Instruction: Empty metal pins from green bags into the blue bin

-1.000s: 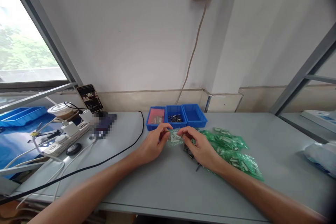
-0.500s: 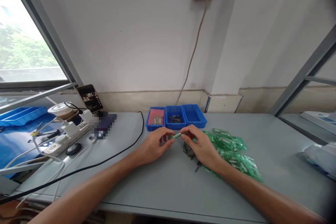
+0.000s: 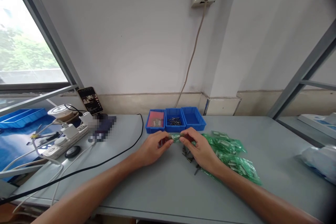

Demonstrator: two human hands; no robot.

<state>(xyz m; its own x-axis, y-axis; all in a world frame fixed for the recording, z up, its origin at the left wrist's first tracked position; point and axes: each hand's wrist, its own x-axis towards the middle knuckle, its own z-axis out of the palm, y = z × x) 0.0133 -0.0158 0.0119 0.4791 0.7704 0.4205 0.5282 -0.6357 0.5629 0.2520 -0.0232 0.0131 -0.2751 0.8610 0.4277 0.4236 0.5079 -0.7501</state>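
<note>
Between my fingertips, above the grey table, is a small green plastic packet. My left hand pinches its left end with thumb and fingers. At the other end, my right hand pinches it too. Small dark metal pieces lie on the table beside and partly behind my right hand. Green plastic bags holding small pale pieces are spread to the right, partly hidden by my right hand and forearm.
Behind my hands stand three blue bins: one with pink paper, one with dark pins or screws, and another blue bin. A black cable crosses the left side. Farther left are a power strip and a propped phone.
The green packet looks flatter and more spread out between my fingertips. Both hands stay almost in place; the whole view has shifted slightly.
</note>
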